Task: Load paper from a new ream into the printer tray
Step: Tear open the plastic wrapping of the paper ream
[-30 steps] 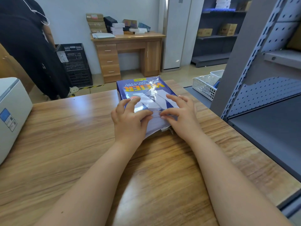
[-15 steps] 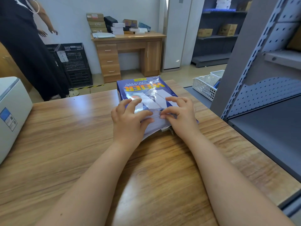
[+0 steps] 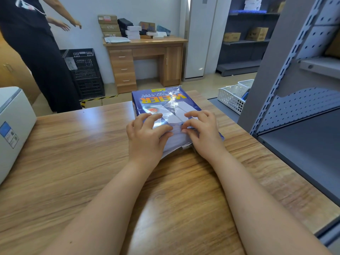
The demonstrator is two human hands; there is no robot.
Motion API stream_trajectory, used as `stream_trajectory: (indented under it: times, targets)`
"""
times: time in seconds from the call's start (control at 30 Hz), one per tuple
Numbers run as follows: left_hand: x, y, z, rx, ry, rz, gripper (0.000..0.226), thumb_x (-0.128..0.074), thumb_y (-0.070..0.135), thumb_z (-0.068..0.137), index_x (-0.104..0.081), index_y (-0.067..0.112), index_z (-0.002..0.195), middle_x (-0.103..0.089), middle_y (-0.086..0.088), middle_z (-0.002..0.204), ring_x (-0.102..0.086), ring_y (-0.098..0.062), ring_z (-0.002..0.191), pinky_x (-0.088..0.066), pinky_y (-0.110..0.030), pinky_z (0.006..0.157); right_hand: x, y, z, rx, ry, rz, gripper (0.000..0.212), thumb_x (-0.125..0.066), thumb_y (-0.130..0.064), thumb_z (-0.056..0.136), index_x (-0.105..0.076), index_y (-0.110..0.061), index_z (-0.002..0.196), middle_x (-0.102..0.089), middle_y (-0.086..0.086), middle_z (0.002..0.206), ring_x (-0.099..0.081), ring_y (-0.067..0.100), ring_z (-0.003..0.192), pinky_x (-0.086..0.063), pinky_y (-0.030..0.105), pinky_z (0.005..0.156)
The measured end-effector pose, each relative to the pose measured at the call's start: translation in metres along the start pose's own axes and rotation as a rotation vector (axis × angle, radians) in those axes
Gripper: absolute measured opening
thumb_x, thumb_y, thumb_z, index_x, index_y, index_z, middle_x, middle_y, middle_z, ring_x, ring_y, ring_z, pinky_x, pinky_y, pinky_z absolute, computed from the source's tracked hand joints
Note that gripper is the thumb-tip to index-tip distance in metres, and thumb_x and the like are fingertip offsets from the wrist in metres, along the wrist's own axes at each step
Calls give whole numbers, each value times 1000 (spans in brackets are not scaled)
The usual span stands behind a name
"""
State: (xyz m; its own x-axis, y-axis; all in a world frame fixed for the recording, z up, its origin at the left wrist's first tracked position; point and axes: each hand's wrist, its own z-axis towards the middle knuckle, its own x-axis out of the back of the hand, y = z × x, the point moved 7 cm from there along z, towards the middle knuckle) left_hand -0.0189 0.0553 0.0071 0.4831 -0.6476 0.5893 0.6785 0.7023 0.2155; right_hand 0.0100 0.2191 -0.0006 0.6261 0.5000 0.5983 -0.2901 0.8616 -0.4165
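Note:
A blue-wrapped ream of copy paper (image 3: 161, 102) lies flat on the wooden table (image 3: 73, 153), its orange lettering upside down to me. My left hand (image 3: 145, 137) and my right hand (image 3: 204, 133) rest on the ream's near end, thumbs and fingertips pinching the glossy wrapper where they meet in the middle. The wrapper is crumpled and torn at the near edge, and white sheets show under my palms. A white printer (image 3: 12, 129) stands at the table's left edge, only partly in view; its tray is not visible.
Grey metal shelving (image 3: 294, 100) stands close on the right. White plastic baskets (image 3: 233, 96) sit on the floor beyond the table. A person in black (image 3: 36, 57) stands at far left near black crates (image 3: 84, 72). A wooden desk (image 3: 147, 57) with boxes lines the back wall.
My right fingers have curled in closer to my left thumb on the wrapper. The person at the back has straightened up and stretched an arm out.

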Motion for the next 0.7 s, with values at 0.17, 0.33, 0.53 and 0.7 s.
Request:
stream_trajectory:
  times: [0.17, 0.33, 0.53, 0.7]
  targets:
    - [0, -1, -1, -4, 5, -6, 11, -69, 37, 79, -76, 29, 84, -69, -2, 113, -52, -30, 109, -35, -42, 84, 1, 0, -1, 33, -72, 4, 6, -72, -28, 77, -75, -24, 81, -64, -2, 119, -45, 30, 114, -38, 49, 95]
    - [0, -1, -2, -3, 14, -25, 14, -68, 39, 79, -76, 29, 83, -69, -1, 112, -48, -26, 109, -32, -39, 83, 1, -8, -2, 86, -63, -28, 12, -63, -27, 80, -72, -20, 77, -64, -3, 118, -46, 29, 112, -37, 44, 95]
    - [1, 1, -2, -19, 31, -25, 9, -71, 35, 80, -76, 27, 82, -70, 0, 111, -47, -25, 108, -35, -42, 83, 0, -2, -2, 7, -92, -31, 3, -68, -24, 79, -68, -22, 77, -60, -5, 125, -41, 27, 120, -31, 42, 98]
    - [1, 4, -3, -29, 50, -11, 7, -70, 33, 82, -75, 27, 80, -70, 2, 110, -51, -26, 108, -36, -43, 85, -1, -8, -1, 57, -98, -139, 3, -66, -23, 83, -67, -20, 83, -58, -2, 130, -39, 27, 122, -29, 41, 95]
